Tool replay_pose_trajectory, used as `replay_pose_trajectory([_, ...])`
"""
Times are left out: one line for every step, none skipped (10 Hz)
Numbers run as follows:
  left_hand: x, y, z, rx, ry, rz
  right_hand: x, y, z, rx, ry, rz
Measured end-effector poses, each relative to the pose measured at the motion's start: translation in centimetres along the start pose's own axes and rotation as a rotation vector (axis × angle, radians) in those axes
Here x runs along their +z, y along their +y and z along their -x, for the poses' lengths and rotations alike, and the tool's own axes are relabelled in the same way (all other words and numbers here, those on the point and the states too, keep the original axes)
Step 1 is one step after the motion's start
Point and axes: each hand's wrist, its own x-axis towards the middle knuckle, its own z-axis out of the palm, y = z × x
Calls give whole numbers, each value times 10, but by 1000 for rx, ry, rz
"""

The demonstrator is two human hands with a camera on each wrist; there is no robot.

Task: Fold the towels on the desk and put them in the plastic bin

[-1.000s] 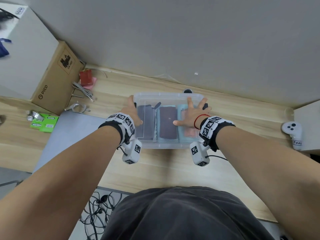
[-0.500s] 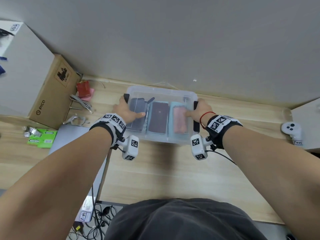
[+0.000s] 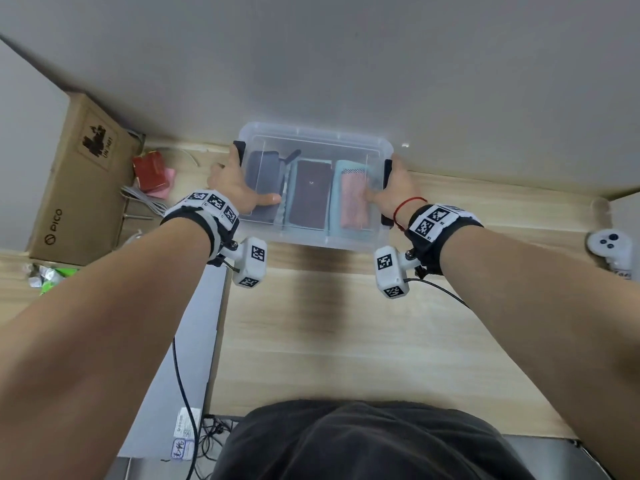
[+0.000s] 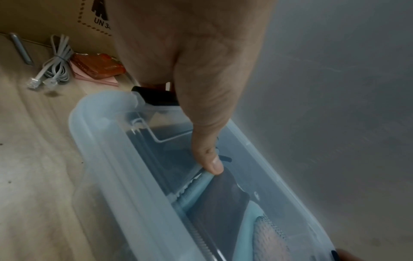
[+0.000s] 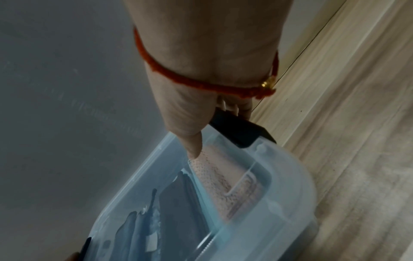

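The plastic bin (image 3: 313,237) sits at the far edge of the surface (image 3: 346,323), against the wall, and is lidded with a clear cover. Through it the folded towels show side by side: a dark grey one (image 3: 265,174) at the left end, a maroon one (image 3: 310,194) lying on teal cloth in the middle, and a pink one (image 3: 353,199) on teal at the right end. No loose towel shows on the surface, so the folding looks finished.

The bin should be light, since cloth weighs little, but its smooth, slightly flexible walls would slip under a flat palm. The black latch handles (image 5: 239,131) at the two short ends are the sure places to hold.

The left hand (image 3: 239,188) grips the left end, fingers wrapped over the latch and the thumb (image 4: 208,159) laid across the lid. The right hand (image 3: 393,188) mirrors it at the right end, fingers curled behind the black latch and the thumb (image 5: 192,141) pressed on the lid above the pink towel. Both forearms reach straight out, wrists level, palms facing each other across the bin.

Beyond the left end lie a red packet (image 3: 150,169) and a coiled grey cable (image 4: 57,60) beside a cardboard box (image 3: 76,188); a white controller (image 3: 611,245) rests near the right edge.
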Motion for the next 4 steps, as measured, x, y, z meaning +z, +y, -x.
replay_pose_trajectory([2,1,0,6,8,-3,1,0,0,-6,-6,36])
replay_pose_trajectory([3,3,0,-11,21,-13,1,2,-3,1,-31,86])
replay_pose_trajectory([-4,12,13,-45,49,-110,-5,-1,5,18,-46,130])
replay_pose_trajectory([-5,27,27,55,160,-79,-16,-4,9,-35,41,148])
